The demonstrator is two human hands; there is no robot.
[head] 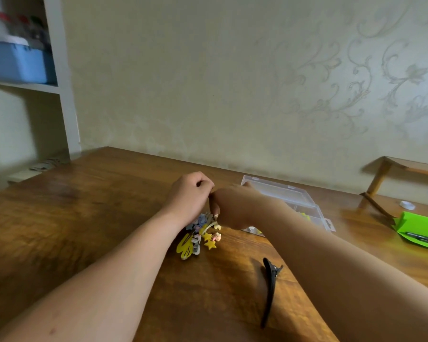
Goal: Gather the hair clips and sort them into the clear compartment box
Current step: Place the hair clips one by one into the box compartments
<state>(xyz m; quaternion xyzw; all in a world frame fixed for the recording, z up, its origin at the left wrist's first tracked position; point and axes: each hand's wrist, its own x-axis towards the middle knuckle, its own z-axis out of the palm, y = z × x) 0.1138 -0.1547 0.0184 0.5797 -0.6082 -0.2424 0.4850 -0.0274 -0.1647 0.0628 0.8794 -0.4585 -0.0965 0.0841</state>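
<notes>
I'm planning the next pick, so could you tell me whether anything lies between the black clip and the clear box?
Only the person's own right forearm crosses between the black clip and the clear box; no object shows on the bare table there.

A heap of small bright hair clips (198, 239), yellow stars and cartoon charms among them, is piled on the wooden counter (84, 218), a long black plastic beak clip (270, 290) is laid well apart, and a clear plastic compartment box (287, 191), partly hidden, is set behind.
</notes>
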